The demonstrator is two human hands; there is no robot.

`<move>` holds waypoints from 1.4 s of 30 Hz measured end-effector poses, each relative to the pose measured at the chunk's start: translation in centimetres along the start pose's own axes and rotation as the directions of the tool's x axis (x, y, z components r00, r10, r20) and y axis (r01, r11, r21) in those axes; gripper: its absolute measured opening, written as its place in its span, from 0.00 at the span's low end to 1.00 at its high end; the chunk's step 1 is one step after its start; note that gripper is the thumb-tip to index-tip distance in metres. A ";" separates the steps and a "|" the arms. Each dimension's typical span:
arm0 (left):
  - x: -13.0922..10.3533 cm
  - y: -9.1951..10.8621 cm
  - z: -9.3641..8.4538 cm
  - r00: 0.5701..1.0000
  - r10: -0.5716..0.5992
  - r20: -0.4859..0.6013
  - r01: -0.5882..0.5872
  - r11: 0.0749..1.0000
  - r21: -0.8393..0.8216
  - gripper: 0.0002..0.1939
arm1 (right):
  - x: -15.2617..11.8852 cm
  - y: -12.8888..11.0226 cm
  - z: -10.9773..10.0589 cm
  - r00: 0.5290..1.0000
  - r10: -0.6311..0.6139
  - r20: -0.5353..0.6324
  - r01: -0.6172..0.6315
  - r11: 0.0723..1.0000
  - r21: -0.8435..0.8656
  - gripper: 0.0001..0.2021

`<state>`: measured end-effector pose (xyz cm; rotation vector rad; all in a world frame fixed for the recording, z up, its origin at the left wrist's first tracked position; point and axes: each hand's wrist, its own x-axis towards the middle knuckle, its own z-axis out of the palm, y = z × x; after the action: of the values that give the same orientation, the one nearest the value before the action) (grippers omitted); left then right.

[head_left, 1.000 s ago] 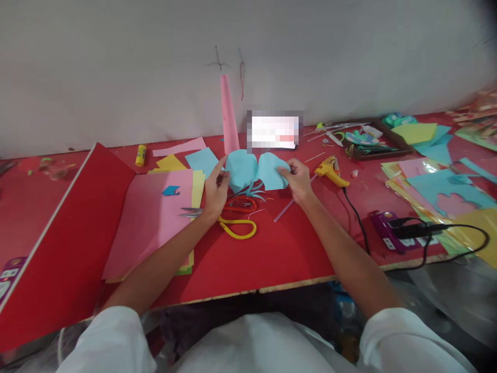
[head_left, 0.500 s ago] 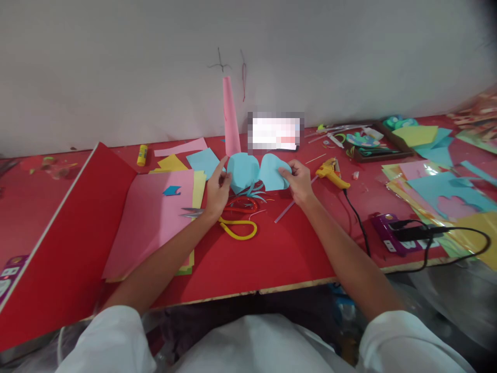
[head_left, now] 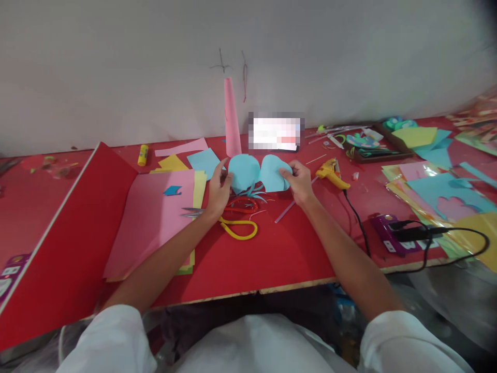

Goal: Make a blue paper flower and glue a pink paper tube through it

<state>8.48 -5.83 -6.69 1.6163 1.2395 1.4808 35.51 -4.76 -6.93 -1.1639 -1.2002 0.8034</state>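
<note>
My left hand (head_left: 219,190) pinches the edge of a rounded light-blue paper cutout (head_left: 244,172), thumb in front and forefinger raised. Between the thumb and fingers of my right hand (head_left: 300,182) is a second light-blue paper cutout (head_left: 272,175), round at the top and straighter at the bottom. The two pieces are held side by side above the table. Thin blue paper strips (head_left: 254,192) lie just under them. Scissors (head_left: 238,229) with one red and one yellow handle rest below, partly hidden by my left forearm.
A pink paper cone (head_left: 232,124) stands by the wall, beside a blurred-out screen (head_left: 275,133). Right of my hands lie a yellow glue gun (head_left: 332,173) and a purple power box (head_left: 394,235) with cables. Pink sheets (head_left: 155,217) and a red board (head_left: 73,238) are on the left.
Hardly anything differs. Both hands keep hold of the blue cutouts, and the whole view has shifted very slightly.
</note>
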 end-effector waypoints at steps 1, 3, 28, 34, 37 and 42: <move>0.0 0.0 0.0 1.000 -0.015 -0.013 0.015 1.000 0.003 0.20 | -0.1 -0.1 0.0 1.000 0.001 0.021 -0.001 1.000 0.000 0.31; 0.1 -0.2 0.0 0.998 -0.049 -0.030 0.050 0.999 0.010 0.19 | -0.3 -0.3 0.1 0.997 0.004 0.075 -0.004 1.000 -0.005 0.31; 0.0 1.0 -0.2 0.992 -0.012 -0.122 0.010 1.000 -0.016 0.14 | -0.2 -0.3 0.0 0.978 0.173 0.118 -0.197 0.951 0.239 0.33; -0.1 1.2 -0.2 0.992 0.005 -0.127 -0.002 1.000 0.023 0.18 | -0.2 -0.1 0.1 0.965 0.229 0.127 -0.252 0.944 0.214 0.33; -0.1 1.1 -0.2 0.993 0.003 -0.121 -0.003 1.000 0.003 0.20 | -0.2 0.0 0.1 0.968 0.228 0.108 -0.247 0.944 0.218 0.33; -0.2 1.3 -0.3 0.991 0.020 -0.129 -0.021 1.000 -0.001 0.18 | -0.2 0.1 0.1 0.968 0.231 0.103 -0.250 0.934 0.257 0.33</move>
<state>8.52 -6.56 -5.54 1.5568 1.2940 1.6210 35.40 -4.91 -7.12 -1.0754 -0.9797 1.1650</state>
